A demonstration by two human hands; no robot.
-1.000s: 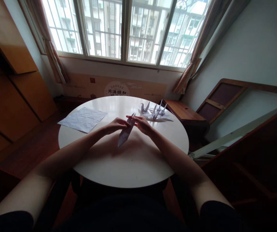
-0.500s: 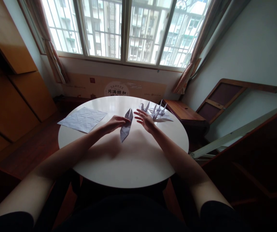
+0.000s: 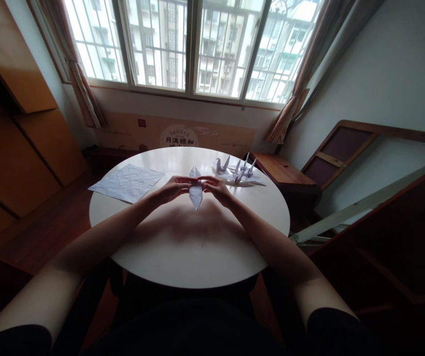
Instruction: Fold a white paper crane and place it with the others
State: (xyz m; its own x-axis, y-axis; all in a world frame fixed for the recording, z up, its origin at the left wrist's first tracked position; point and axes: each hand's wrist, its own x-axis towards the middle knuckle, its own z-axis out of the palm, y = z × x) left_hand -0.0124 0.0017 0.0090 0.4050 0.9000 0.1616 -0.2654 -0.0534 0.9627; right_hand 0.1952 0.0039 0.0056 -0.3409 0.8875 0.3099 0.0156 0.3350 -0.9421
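A folded piece of grey-white paper [image 3: 196,197], narrow and pointed at its ends, is held upright above the round table [image 3: 201,257]. My left hand [image 3: 176,188] pinches its left side. From the right, my right hand [image 3: 215,188] grips the same paper, its fingers meeting those of the left hand near the middle. The fingers cover the paper's centre. Several folded paper cranes [image 3: 237,173] stand on the table beyond my right hand. Left of my left hand lies a flat, creased sheet of paper [image 3: 127,183].
A wooden cabinet [image 3: 282,170] stands behind the table on the right. A long printed cardboard panel [image 3: 131,129] leans below the barred window [image 3: 190,49]. Yellow-brown cupboards [image 3: 49,148] are at the left, and a dark wooden board [image 3: 390,237] slants in from the right.
My right hand has moved left from open air and closed on the folded paper. The paper has turned from a slant to nearly straight, its face now towards me.
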